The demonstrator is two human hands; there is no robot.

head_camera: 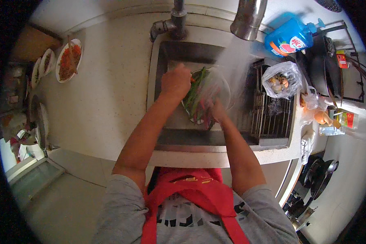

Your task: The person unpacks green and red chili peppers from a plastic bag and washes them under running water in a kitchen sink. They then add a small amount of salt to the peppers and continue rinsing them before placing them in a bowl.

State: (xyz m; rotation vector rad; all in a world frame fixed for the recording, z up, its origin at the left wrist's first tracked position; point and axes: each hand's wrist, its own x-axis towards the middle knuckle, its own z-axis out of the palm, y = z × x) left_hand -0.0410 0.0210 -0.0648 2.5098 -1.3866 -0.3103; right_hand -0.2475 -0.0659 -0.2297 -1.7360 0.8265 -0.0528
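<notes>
A round bowl or colander (186, 107) sits in the stainless steel sink (174, 117). Long green vegetable stalks (192, 94) and reddish stems (205, 111) fill it. My left hand (176, 80) is curled at the bowl's upper left side, its fingertips mostly hidden; a small orange patch shows beside the knuckles. Among the reddish stems at the lower right is my right hand (219, 110), its fingers blurred and covered by spray. Water (236, 58) streams from the metal faucet spout (247, 23) onto the bowl. What either hand grips is unclear.
Right of the bowl stands a wire rack (257, 116), with a plastic bag of food scraps (282, 80) above it. A blue soap pump bottle (289, 38) is behind. The faucet base (179, 26) rises at the back. Plates of chopped food (69, 62) lie far left.
</notes>
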